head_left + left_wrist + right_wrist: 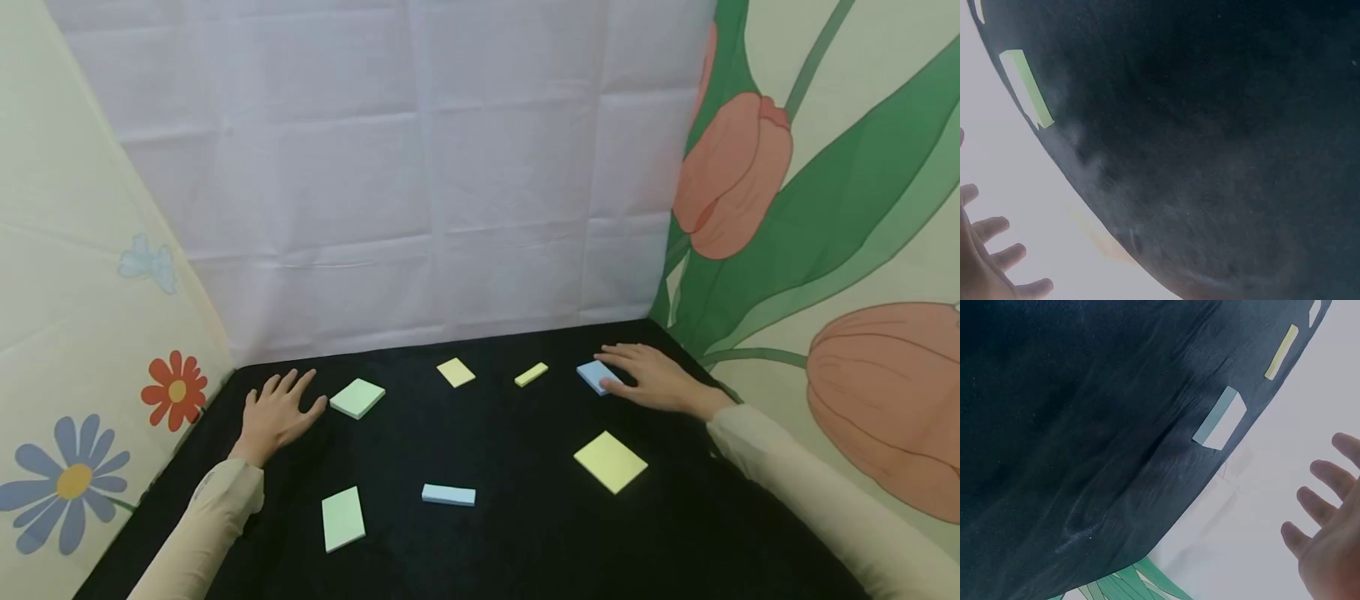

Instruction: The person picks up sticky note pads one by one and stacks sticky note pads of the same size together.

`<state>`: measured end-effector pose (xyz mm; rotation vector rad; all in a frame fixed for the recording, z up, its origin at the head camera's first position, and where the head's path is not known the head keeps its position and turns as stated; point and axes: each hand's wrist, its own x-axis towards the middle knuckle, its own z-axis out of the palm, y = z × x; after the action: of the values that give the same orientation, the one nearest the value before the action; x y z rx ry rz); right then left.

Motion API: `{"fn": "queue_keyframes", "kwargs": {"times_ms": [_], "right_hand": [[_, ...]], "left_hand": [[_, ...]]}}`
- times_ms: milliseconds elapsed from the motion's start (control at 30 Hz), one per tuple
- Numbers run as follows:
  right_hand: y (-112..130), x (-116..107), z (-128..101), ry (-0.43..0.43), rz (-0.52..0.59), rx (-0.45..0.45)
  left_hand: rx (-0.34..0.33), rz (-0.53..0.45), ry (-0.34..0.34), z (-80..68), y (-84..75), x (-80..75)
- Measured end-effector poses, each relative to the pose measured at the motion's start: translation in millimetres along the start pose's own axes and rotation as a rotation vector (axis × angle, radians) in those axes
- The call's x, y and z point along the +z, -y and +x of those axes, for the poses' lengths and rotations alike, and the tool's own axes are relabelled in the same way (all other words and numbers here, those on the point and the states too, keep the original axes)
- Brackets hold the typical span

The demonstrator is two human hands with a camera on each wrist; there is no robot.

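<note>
- My right hand [660, 379] lies flat, fingers straight and released, touching the blue pad [596, 375] to steady it on the bench [525, 533].
- My left hand [277, 412] rests released, just beside the green pad [357, 397].

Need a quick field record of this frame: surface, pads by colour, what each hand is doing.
surface: black cloth, fabric walls on three sides
green pads: one just right of the left hand, one near front left
yellow pads: small square at the back, narrow one beside it, large one front right
blue pads: one under the right fingertips, narrow one front centre
left hand: flat on the cloth, fingers spread, holds nothing
right hand: flat, fingers straight, touching the blue pad
</note>
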<state>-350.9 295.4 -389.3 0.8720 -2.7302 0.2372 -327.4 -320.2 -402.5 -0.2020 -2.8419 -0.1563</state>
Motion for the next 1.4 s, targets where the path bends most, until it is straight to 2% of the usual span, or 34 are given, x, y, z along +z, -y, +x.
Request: {"fn": "queue_keyframes", "kwargs": {"times_ms": [267, 667, 1100, 1400], "right_hand": [[4, 5, -4, 0.035, 0.026, -0.057], [17, 5, -6, 0.134, 0.083, -0.039], [28, 4, -11, 0.281, 0.104, -0.099], [41, -2, -13, 0.425, 0.131, -0.124]], "left_hand": [[0.011, 0.008, 0.012, 2.7, -4.0, 5.7], [0.028, 0.011, 0.019, 4.1, -11.9, 12.9], [0.043, 0.001, 0.04, 7.5, -15.4, 17.6], [0.044, -0.002, 0.048, 9.7, -17.0, 21.3]]}}
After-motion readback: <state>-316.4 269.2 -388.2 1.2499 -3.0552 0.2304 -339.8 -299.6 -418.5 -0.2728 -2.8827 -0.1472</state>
